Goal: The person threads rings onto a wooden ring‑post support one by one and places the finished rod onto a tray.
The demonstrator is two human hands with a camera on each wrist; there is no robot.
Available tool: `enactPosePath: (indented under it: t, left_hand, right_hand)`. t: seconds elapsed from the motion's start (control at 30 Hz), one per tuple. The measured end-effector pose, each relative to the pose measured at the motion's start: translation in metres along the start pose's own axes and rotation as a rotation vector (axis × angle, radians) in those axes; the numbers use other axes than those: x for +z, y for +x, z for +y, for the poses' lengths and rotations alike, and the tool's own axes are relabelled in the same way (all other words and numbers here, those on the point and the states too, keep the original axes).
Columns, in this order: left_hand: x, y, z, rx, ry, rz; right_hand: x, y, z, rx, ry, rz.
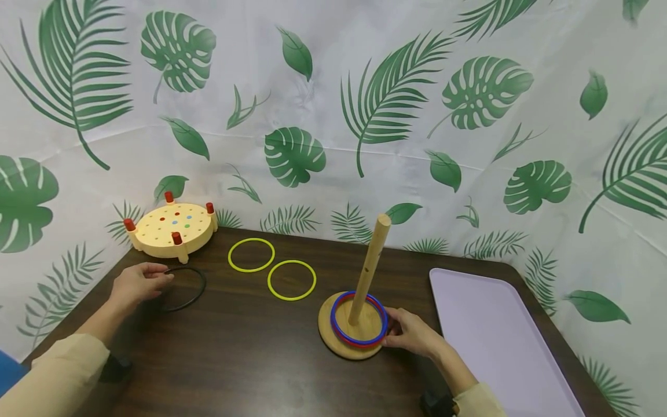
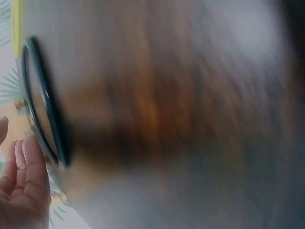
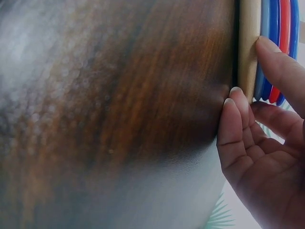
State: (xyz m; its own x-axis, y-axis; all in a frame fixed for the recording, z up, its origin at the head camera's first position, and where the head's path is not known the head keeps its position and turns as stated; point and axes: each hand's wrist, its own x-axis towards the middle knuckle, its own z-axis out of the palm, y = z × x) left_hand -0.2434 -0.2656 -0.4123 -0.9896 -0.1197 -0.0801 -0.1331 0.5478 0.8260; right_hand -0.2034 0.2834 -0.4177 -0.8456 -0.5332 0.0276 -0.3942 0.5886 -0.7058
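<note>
A ring toss stand has a round wooden base (image 1: 327,339) and a tall upright peg (image 1: 371,266). Blue and red rings (image 1: 333,324) lie stacked on the base around the peg. My right hand (image 1: 414,333) grips the right edge of the base, thumb by the rings (image 3: 286,52) and fingertips low near the tabletop. On the left, my left hand (image 1: 138,285) reaches to a black ring (image 1: 202,288), its fingertips at the ring's near-left side. In the left wrist view the fingers look extended, with the thumb apart from them.
Two yellow rings (image 1: 252,270) lie at the back of the dark wooden table (image 1: 250,359). A cream round board with red-tipped legs (image 1: 172,229) sits upside down at the back left. A lilac tray (image 1: 500,336) lies along the right side. A leaf-patterned curtain hangs behind.
</note>
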Motion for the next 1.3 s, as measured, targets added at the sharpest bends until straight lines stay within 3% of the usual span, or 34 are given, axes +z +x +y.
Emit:
enactPosePath:
  t: [0.2, 0.47, 0.6, 0.87, 1.3]
  left_hand:
    - [-0.010, -0.002, -0.009, 0.003, 0.084, 0.088]
    - [-0.020, -0.004, -0.020, 0.074, 0.287, 0.166]
    - [-0.021, -0.004, -0.025, 0.089, 0.338, 0.192]
    - [-0.020, -0.002, -0.026, 0.032, 0.345, 0.171]
    - [-0.022, 0.002, -0.023, 0.037, 0.374, 0.112]
  right_hand:
    - [0.000, 0.000, 0.000, -0.001, -0.001, -0.006]
    - [0.000, 0.000, 0.001, -0.009, -0.009, -0.008]
    - [0.001, 0.000, 0.001, -0.009, -0.010, -0.009]
    - [0.001, 0.000, 0.002, 0.004, -0.020, -0.015]
    - [0.002, 0.000, 0.003, -0.004, -0.013, -0.010]
